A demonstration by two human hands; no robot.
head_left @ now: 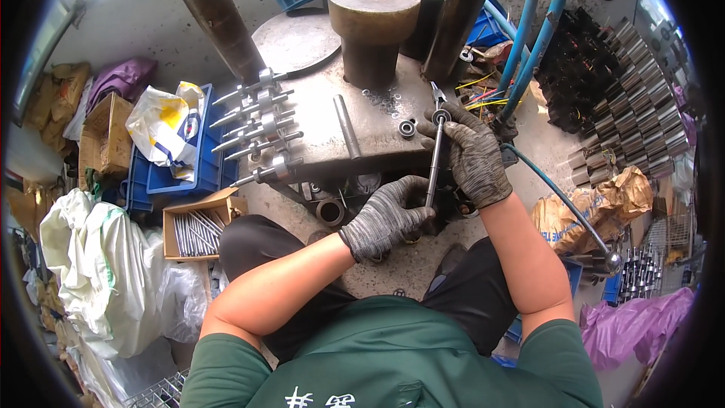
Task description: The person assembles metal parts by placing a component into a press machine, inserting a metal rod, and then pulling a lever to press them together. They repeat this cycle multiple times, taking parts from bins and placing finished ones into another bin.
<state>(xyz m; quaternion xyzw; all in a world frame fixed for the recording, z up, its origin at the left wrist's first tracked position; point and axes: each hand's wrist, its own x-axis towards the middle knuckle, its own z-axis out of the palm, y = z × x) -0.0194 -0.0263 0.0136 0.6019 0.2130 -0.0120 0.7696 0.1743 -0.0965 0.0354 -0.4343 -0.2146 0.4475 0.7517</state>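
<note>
Both my hands wear grey knit gloves. My left hand grips the lower end of a thin steel shaft, held upright in front of the metal press table. My right hand pinches a ring-shaped bearing at the shaft's top end. Another bearing lies on the table beside it, and pliers rest just behind my right fingers. A loose rod lies on the table.
Several finished shafts with collars lie in a row at the table's left edge. A cardboard box of plain rods stands at lower left. A thick cylindrical post rises behind. Stacked steel parts and blue hoses fill the right.
</note>
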